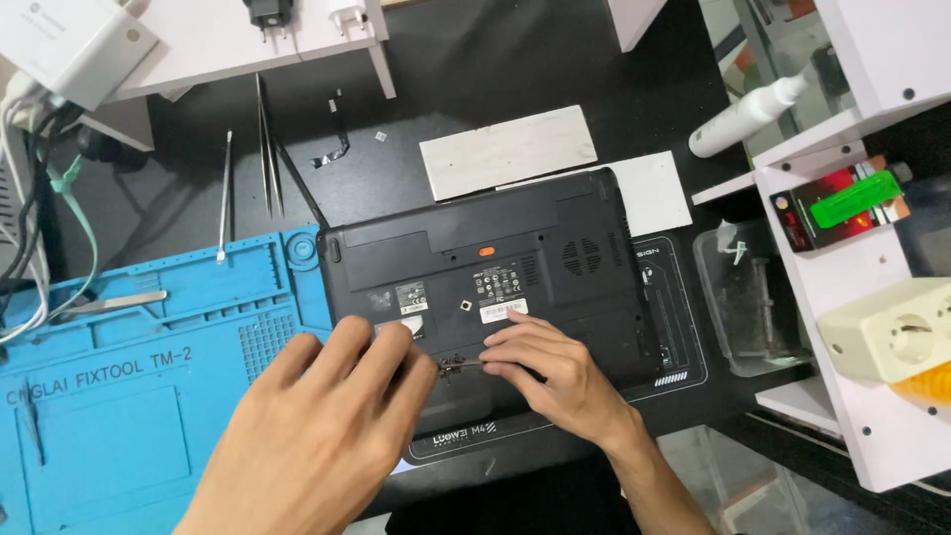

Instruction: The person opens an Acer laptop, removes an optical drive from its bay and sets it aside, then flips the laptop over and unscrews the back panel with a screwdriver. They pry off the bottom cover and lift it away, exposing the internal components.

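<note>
you're at an electronics repair workshop: a blue repair mat (pixel 149 386), tweezers (pixel 267 149) and an upturned laptop (pixel 495 258) cover the dark table (pixel 475 59).

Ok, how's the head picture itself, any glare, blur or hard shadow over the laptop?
Head view: even overhead light, no glare on the upturned black laptop; the left hand is close and slightly soft; the right hand is sharper; both shade the spot they touch; the white shelves look bright.

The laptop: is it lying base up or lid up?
Base up. The laptop shows its underside: stickers, a vent grille and an orange latch. Both hands, left and right, rest on it.
</note>
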